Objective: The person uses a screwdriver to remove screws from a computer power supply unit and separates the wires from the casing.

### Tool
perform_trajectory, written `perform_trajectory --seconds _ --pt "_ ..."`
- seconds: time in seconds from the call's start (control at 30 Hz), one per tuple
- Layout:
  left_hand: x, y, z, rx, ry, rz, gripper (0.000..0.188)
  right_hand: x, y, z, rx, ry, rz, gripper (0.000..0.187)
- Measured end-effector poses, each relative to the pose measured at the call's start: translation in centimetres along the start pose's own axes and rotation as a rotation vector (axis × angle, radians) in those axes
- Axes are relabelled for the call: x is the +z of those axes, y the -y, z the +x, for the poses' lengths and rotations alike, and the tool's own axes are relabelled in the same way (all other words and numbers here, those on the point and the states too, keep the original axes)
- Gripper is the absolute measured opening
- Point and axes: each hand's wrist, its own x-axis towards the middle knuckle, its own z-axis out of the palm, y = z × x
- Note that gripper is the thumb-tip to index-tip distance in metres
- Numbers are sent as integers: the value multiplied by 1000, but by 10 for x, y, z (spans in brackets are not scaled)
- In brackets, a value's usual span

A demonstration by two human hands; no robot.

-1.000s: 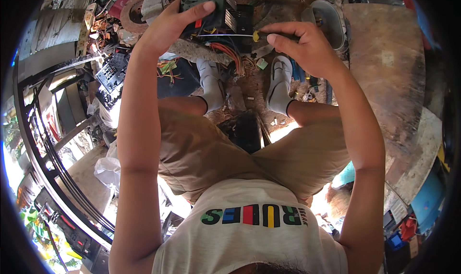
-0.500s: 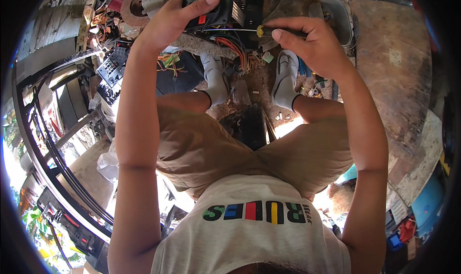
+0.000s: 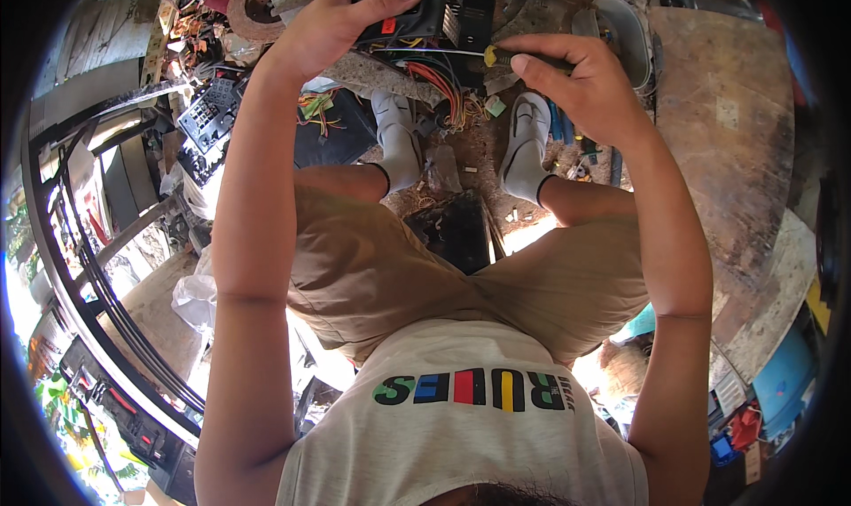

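Observation:
At the top centre is a black computer power supply (image 3: 428, 16) with a round fan grille and a small red label. My left hand (image 3: 321, 34) grips its left side, the thumb lying across the top. A bundle of coloured wires (image 3: 452, 94) hangs below it. My right hand (image 3: 581, 85) is closed round a screwdriver (image 3: 491, 56) with a yellow and dark handle. Its thin shaft points left along the power supply's near edge. Whether the tip touches the casing, I cannot tell.
A concrete ledge (image 3: 368, 73) lies under the power supply. To the right stands a worn wooden board (image 3: 722, 133), with a grey oval basin (image 3: 625, 36) beside it. A metal frame (image 3: 53, 213) runs along the left, near a black perforated panel (image 3: 208, 116). My feet flank scattered debris.
The power supply and my left hand have shifted slightly to the right. My right hand has moved a little right too, with the screwdriver still in it.

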Motion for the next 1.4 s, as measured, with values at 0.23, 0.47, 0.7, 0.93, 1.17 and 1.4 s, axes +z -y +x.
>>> perform_trajectory --seconds 0.23,0.47,0.7,0.93,1.17,1.4 --pt "2 2 4 -35 -53 63 54 -23 32 11 503 244 371 35" --pt "11 -8 2 -78 -124 171 51 -22 14 28 220 273 137 35" --pt "9 -9 -2 -90 -131 115 55 6 37 -2 -439 -156 -511 32" --pt "6 -5 4 -104 -230 374 62 -21 19 0 660 354 945 39" --pt "5 -3 4 23 -173 438 59 -4 27 6 -220 22 -360 36" --pt "8 2 7 -4 -161 261 60 -12 32 4 508 230 689 33"
